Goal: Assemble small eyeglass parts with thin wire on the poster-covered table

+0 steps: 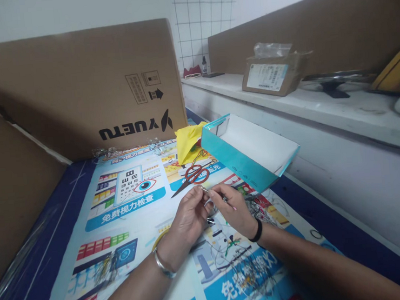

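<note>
My left hand point(188, 216) and my right hand point(233, 208) meet above a printed poster point(128, 207) on the table. Both pinch a small thin wire piece point(205, 190) between their fingertips; its shape is too small to make out. A silver bangle sits on my left wrist, a black band on my right. Red-handled scissors point(192, 176) lie just beyond the hands. Loose thin wires point(230, 254) are scattered on the poster under my wrists.
A teal and white open box point(249, 152) stands tilted right of the scissors, with a yellow cloth point(187, 141) behind it. Large cardboard sheets point(76, 91) wall off the left and back. A white ledge point(322, 106) at right carries a small carton.
</note>
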`<state>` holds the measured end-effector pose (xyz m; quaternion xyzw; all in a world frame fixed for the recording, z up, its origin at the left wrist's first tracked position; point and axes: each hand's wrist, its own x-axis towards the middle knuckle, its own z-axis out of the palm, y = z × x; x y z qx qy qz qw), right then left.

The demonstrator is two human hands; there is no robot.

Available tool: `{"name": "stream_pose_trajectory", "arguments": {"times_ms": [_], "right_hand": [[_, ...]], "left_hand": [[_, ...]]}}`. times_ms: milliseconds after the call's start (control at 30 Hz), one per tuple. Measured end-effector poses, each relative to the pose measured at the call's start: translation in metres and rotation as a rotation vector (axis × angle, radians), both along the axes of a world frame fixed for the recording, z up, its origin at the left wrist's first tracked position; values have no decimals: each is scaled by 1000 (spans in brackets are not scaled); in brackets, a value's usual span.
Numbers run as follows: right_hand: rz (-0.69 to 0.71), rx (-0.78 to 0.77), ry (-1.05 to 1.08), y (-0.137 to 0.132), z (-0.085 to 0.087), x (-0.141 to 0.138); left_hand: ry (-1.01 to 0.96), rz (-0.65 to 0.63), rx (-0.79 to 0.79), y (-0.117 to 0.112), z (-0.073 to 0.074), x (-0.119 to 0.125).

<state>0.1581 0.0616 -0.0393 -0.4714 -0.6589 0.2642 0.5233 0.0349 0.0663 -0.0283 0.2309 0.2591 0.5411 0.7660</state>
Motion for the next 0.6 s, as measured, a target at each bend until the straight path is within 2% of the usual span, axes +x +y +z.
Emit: {"name": "stream_pose_trajectory", "arguments": {"times_ms": [167,367,600], "right_hand": [[-8,-1,-4,0,1,0],[-25,13,-10,-1,2,0],[-14,-15,17,-2,0,-3]], "left_hand": [[9,-14,2,-1,2,0],[-3,-5,21,-1,-3,0],[14,59,18,-3,-3,6]]}}
